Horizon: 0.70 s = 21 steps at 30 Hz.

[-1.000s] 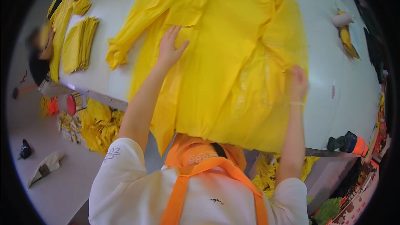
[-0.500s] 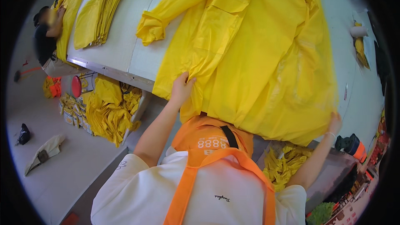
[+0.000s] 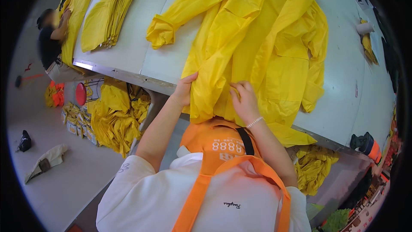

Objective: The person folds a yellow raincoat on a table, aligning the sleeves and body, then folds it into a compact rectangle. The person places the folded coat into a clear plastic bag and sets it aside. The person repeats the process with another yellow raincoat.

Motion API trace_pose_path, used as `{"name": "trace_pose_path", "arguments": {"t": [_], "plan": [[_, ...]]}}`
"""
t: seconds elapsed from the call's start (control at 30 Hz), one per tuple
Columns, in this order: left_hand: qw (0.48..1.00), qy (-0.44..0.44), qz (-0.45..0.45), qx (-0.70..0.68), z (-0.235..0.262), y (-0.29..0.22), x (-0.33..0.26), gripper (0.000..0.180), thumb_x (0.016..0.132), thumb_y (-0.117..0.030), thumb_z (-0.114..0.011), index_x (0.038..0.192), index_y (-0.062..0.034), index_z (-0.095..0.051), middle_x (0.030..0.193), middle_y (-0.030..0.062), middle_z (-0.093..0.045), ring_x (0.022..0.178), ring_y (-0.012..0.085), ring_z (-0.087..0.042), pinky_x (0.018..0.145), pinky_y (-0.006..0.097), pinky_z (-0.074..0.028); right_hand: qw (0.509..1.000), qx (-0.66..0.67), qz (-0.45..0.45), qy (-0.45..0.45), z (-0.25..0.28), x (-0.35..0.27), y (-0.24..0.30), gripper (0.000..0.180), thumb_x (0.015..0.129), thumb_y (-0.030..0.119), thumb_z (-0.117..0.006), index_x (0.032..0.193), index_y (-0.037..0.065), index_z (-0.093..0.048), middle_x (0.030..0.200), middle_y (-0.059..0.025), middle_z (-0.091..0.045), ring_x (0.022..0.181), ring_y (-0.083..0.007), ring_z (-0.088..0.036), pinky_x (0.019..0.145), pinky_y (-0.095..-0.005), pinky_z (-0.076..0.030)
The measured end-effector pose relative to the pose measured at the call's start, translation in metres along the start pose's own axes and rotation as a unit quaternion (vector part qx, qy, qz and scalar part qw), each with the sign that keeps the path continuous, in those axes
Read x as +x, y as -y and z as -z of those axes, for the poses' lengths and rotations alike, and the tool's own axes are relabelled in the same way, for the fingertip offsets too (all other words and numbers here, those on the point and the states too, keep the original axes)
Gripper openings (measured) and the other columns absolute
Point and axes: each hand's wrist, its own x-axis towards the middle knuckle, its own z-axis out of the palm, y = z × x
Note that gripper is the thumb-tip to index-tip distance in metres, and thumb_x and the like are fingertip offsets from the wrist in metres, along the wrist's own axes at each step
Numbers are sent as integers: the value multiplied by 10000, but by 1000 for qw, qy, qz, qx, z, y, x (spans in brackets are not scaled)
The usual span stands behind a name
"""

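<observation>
A yellow raincoat (image 3: 244, 38) lies spread on the pale table, its front parted and its lower hem hanging over the near edge. At the left side of the hem, my left hand (image 3: 184, 90) is closed on the coat's edge, with its fingertips partly behind the fabric. Close to the front opening, my right hand (image 3: 245, 99) bends its fingers and pinches the coat's fabric near the hem. The left sleeve (image 3: 201, 2) stretches out with a bunched cuff; the right one lies beside the body of the coat.
A stack of folded yellow garments (image 3: 107, 21) rests on the table (image 3: 141, 56) at left. Further left, a person (image 3: 53, 43) handles yellow fabric. Piled yellow garments (image 3: 113, 124) lie below the table, near a red stool (image 3: 80, 93). A white roll (image 3: 365, 28) sits far right.
My right hand has come from the far right corner of the hem to the middle. The coat's right front has been folded back, narrowing the spread. My left hand still grips the left side.
</observation>
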Motion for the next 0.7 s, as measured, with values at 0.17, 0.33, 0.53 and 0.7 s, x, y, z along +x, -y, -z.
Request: {"name": "trace_pose_path", "arguments": {"t": [0.17, 0.33, 0.53, 0.7], "plan": [[859, -207, -50, 466, -20, 20, 1, 328, 944, -304, -475, 992, -1, -591, 883, 58, -603, 792, 181, -556, 713, 319, -447, 623, 764, -154, -57, -18, 42, 23, 357, 979, 276, -443, 1219, 24, -526, 1251, -83, -525, 1035, -199, -540, 893, -328, -440], [686, -275, -232, 633, -35, 35, -17, 410, 938, -314, -506, 694, 16, -514, 584, -6, -424, 558, 105, -368, 511, 288, -323, 848, 491, -183, -79, 1, 47, -13, 329, 898, 211, -613, 1158, 23, -543, 1085, -88, -610, 939, -160, -593, 819, -278, -482], [627, -374, -359, 582, -24, 54, -21, 379, 916, -271, -544, 683, 19, -471, 566, 20, -359, 568, 107, -353, 522, 306, -321, 706, 682, -177, -70, 14, 15, 8, 263, 864, 158, -651, 1081, 33, -568, 1064, -66, -624, 957, -165, -591, 823, -286, -482], [555, -444, -396, 582, -19, 70, -21, 321, 880, -218, -596, 684, 17, -499, 534, 43, -349, 551, 121, -385, 540, 303, -362, 550, 810, -202, 21, 33, 0, 15, 318, 865, 147, -641, 1150, 67, -523, 1099, -60, -616, 1028, -212, -572, 872, -347, -484]]}}
